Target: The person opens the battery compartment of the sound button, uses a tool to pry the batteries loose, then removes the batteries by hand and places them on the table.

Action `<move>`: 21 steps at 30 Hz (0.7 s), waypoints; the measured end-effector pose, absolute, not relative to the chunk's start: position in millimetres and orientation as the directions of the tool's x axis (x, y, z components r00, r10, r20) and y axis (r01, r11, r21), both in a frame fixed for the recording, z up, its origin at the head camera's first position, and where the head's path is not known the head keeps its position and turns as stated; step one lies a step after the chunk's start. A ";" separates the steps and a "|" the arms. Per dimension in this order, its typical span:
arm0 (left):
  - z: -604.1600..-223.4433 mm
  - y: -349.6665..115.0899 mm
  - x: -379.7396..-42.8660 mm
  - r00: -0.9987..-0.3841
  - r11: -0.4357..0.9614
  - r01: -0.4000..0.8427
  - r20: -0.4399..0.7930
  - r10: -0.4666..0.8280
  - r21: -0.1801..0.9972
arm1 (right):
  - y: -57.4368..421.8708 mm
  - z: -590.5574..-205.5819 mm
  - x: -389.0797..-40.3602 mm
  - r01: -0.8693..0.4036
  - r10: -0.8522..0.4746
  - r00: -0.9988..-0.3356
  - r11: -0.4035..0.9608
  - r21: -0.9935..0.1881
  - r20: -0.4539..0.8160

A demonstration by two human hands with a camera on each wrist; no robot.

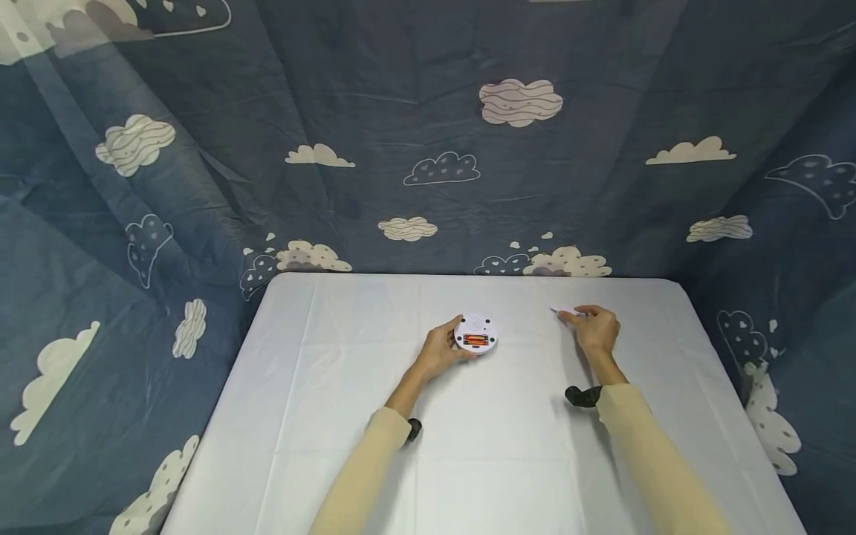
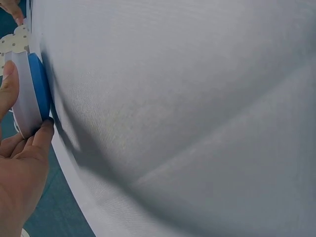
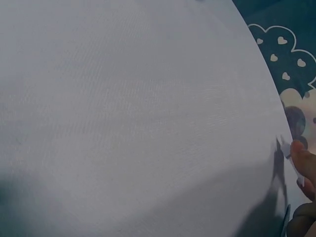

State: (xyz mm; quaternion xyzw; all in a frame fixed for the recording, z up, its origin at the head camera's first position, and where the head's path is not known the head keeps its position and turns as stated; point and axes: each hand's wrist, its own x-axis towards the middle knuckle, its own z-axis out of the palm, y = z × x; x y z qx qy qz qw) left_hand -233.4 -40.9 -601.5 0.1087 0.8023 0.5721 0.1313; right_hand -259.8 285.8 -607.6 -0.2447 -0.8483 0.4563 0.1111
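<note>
My left hand (image 1: 438, 349) grips a round white battery-powered device (image 1: 484, 328) by its edge, above the table. The device's back faces up, with speaker holes, dark feet and an uncovered battery compartment holding orange-and-black batteries (image 1: 475, 339). From the left wrist view, its white side and blue front (image 2: 40, 84) show, with thumb and fingers of the left hand (image 2: 24, 173) round it. Off to the right, my right hand (image 1: 597, 328) pinches a small white piece with a thin pointed tip (image 3: 286, 148); its exact kind cannot be made out.
A white cloth-covered table (image 1: 495, 431) lies beneath both hands. Dark blue fabric with cloud prints (image 1: 408, 96) hangs behind and at both sides. Each wrist wears a black strap-like mount (image 1: 583, 396).
</note>
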 end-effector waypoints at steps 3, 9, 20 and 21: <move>-600.6 -40.3 -232.5 -0.942 0.315 0.027 -0.082 0.326 0.949 | 286.2 -609.9 -260.3 0.342 0.529 -0.848 0.492 -0.801 -0.037; -602.4 -40.5 -234.5 -0.941 0.316 0.035 -0.074 0.329 0.948 | 286.1 -609.8 -258.5 0.336 0.495 -0.868 0.555 -0.761 -0.023; -601.0 -39.2 -232.3 -0.945 0.389 0.062 -0.071 0.318 0.919 | 311.9 -591.2 -185.9 0.280 0.492 -0.853 0.711 -0.645 0.173; -601.6 -39.2 -232.1 -0.946 0.388 0.065 -0.067 0.318 0.919 | 313.9 -591.2 -175.2 0.294 0.500 -0.850 0.714 -0.635 0.168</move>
